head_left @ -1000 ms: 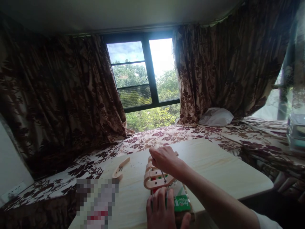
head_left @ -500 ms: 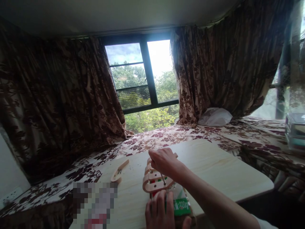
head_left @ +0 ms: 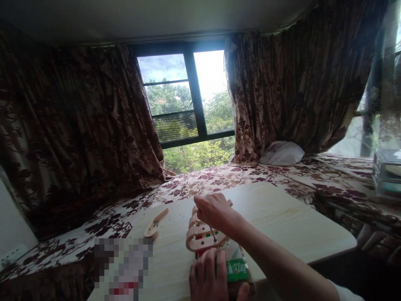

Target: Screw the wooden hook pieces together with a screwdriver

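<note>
My right hand (head_left: 213, 209) is closed in a fist around the handle of a screwdriver, which the fingers hide. The thin metal screwdriver shaft (head_left: 213, 233) points down at the near bar of a pale wooden frame (head_left: 194, 243). This frame has curved ends, several bars and dark holes or screw heads. It rests on a packet (head_left: 237, 269) with a green label reading 220g. My left hand (head_left: 209, 276) lies over the packet's near part, fingers stretched up to the frame's near edge and thumb apart at the right.
A loose curved wooden piece (head_left: 156, 223) lies on the pale table (head_left: 282, 221) to the left, with small dark bits by it. A blurred patch (head_left: 127, 267) covers something at the near left. Beyond are a flowered cloth (head_left: 203, 177), a white bag (head_left: 282, 153) and a drawer box (head_left: 387, 173).
The whole view has shifted slightly. Both hands, the screwdriver and the wooden frame keep almost the same places relative to each other.
</note>
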`<state>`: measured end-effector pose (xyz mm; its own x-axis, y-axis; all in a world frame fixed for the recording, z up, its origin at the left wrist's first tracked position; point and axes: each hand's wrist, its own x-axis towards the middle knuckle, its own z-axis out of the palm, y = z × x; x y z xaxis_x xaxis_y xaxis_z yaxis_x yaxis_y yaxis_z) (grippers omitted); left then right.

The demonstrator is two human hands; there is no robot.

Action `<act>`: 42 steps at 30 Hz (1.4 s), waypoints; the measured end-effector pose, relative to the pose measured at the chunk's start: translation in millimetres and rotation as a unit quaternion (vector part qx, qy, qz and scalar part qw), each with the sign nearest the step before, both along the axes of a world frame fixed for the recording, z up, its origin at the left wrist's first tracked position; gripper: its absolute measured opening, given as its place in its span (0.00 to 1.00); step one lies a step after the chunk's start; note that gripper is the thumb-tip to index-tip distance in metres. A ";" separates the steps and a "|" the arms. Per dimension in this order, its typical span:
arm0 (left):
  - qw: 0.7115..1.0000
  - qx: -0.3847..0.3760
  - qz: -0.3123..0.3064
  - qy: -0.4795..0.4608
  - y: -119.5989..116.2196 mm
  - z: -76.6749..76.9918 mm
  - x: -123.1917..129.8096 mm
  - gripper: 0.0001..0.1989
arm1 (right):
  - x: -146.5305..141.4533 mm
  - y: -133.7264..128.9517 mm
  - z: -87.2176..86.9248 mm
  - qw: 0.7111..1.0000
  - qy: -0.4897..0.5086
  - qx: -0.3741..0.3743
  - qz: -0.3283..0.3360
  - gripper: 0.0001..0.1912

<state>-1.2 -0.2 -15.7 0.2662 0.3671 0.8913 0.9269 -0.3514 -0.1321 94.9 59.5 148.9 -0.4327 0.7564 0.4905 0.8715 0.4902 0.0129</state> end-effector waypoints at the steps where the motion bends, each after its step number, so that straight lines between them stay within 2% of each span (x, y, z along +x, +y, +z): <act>1: 1.000 -0.001 0.000 -0.003 -0.5 0.4 0.8 0.26 | 0.1 -0.2 0.3 1.000 -0.001 0.000 -0.001 0.08; 12: 1.000 -0.012 -0.004 -0.014 -0.7 -2.1 0.8 0.27 | 0.9 1.7 -0.5 1.000 0.000 0.000 -0.001 0.08; 25: 0.999 -0.044 -0.017 -0.010 -6.6 2.2 1.0 0.26 | 4.1 3.9 -1.3 1.000 -0.009 -0.008 -0.001 0.08; 32: 0.998 -0.052 0.032 0.020 -12.5 3.8 10.8 0.30 | 7.0 5.3 -2.1 1.000 -0.010 -0.001 0.016 0.07; 42: 0.998 -0.054 0.010 0.003 -14.0 5.7 9.9 0.31 | 8.6 3.3 -2.7 1.000 -0.017 -0.004 0.015 0.07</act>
<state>8.8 -14.2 -9.9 0.2635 0.4669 0.8441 0.9332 -0.3449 -0.1005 103.5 62.8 146.2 -0.4723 0.7467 0.4684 0.8551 0.5170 0.0380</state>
